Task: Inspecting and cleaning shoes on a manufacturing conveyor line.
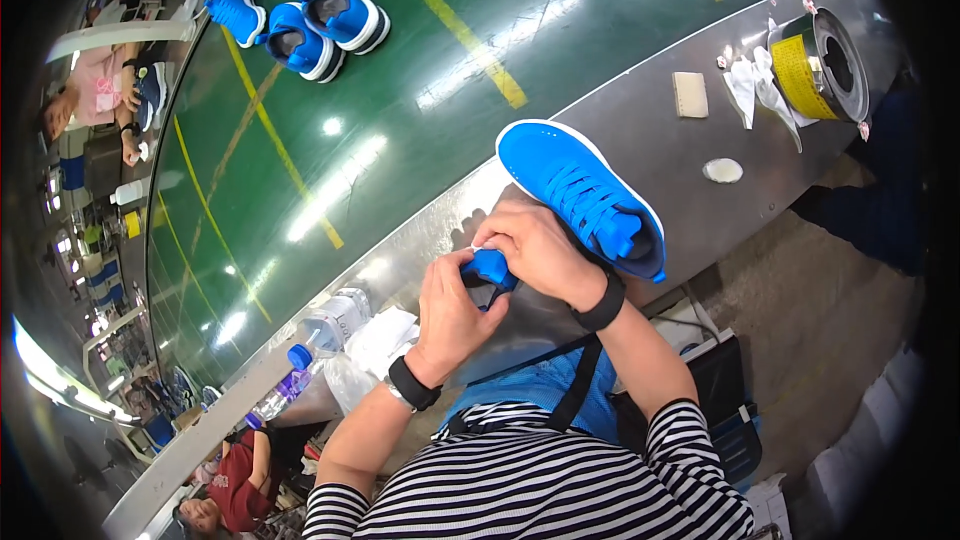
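Note:
Both of my hands are closed around a blue sneaker, whose tongue and dark opening (487, 266) show between my fingers; the rest of it is largely hidden. My left hand (448, 308) grips its left side, with the thumb by the opening. From the right, my right hand (540, 248) pinches near the top of the tongue, where a bit of white shows at the fingertips. Just beyond my right hand, a laced blue sneaker (570, 180) with a white sole edge lies on the metal ledge, toe pointing away to the left.
Several blue sneakers (345, 10) stand on the green belt (400, 130). Rightward on the ledge are a beige block (690, 95), a white oval piece (722, 171), white cloth strips (742, 90) and a yellow-labelled round can (795, 75). A clear bottle (338, 318) stands left. Other people sit across and lower left.

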Demonstrator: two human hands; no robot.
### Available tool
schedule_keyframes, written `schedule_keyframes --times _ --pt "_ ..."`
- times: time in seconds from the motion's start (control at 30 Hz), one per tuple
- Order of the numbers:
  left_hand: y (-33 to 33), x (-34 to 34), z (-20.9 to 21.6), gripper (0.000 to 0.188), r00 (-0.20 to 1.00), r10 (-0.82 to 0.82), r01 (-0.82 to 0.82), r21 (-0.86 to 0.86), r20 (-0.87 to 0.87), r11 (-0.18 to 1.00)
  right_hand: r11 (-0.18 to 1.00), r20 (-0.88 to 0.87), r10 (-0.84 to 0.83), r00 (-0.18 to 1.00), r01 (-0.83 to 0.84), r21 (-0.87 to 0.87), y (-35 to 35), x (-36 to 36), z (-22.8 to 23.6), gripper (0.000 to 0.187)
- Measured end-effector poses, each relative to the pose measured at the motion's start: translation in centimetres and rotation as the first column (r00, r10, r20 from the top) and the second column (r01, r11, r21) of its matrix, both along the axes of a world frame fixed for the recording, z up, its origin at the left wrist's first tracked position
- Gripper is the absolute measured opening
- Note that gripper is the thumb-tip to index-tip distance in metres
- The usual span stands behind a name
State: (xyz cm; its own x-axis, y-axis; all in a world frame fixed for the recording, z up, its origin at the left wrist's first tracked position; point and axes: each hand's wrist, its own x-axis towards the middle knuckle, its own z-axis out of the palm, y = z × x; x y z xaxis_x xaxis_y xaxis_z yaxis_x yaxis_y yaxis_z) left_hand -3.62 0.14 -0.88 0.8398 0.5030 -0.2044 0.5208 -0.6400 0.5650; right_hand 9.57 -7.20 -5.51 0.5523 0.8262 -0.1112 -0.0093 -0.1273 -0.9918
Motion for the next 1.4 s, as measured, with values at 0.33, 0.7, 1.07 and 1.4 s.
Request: schedule_keyframes --times 0.33,0.7,1.07,1.4 --pt "0.2 -0.1 -0.1 0.055 0.999 0.042 -0.042 0.01 -0.017 0.999 0.982 0.035 0.187 0.982 -0.187 0.018 0.5 0.2 -0.6 0.007" --pt "0.1 0.4 0.3 0.054 1.0 0.014 -0.014 0.008 -0.026 1.0 0.85 0.11 -0.521 0.846 0.526 -0.019 -5.1 -8.0 0.1 0.015" --pt "0.1 0.2 0.3 0.05 0.996 -0.095 0.095 0.046 -0.004 0.994 0.807 0.102 -0.59 0.801 0.578 0.123 -4.2 -6.8 -1.3 0.011" --pt "0.5 -0.5 0.1 0.045 0.996 -0.094 0.093 0.084 0.007 0.992 0.78 -0.003 -0.626 0.78 0.626 0.0 -4.8 -12.9 -1.7 0.013"
